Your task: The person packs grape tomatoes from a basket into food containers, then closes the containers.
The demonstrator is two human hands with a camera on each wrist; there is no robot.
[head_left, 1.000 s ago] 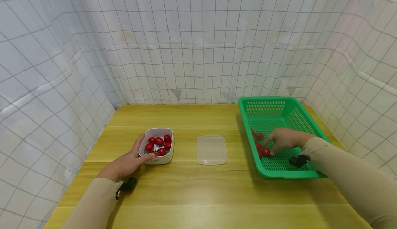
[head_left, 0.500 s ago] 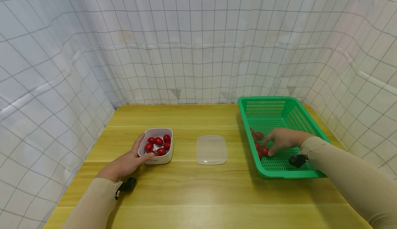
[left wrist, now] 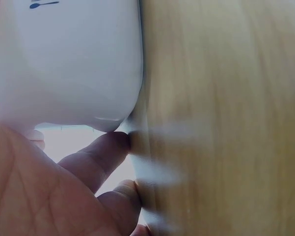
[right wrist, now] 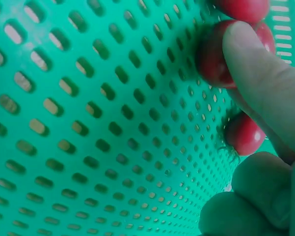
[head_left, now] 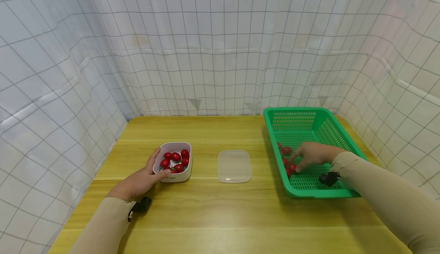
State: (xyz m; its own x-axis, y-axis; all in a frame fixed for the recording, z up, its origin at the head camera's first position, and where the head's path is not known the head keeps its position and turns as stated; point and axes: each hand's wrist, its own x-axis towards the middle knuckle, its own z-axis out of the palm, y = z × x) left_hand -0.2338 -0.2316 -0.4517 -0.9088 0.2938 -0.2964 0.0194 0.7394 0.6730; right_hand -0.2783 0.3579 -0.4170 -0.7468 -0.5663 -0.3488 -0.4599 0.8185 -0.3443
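With the left hand [head_left: 142,179] we gripped the white container [head_left: 185,175], presumably to steady it, while the right hand [head_left: 312,154] pinched a tomato [right wrist: 212,59] in the green basket [head_left: 319,193].

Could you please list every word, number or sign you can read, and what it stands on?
No word or number is legible.
White container: a dark spoon-like sign in the left wrist view; in the head view, its print is too small to read.
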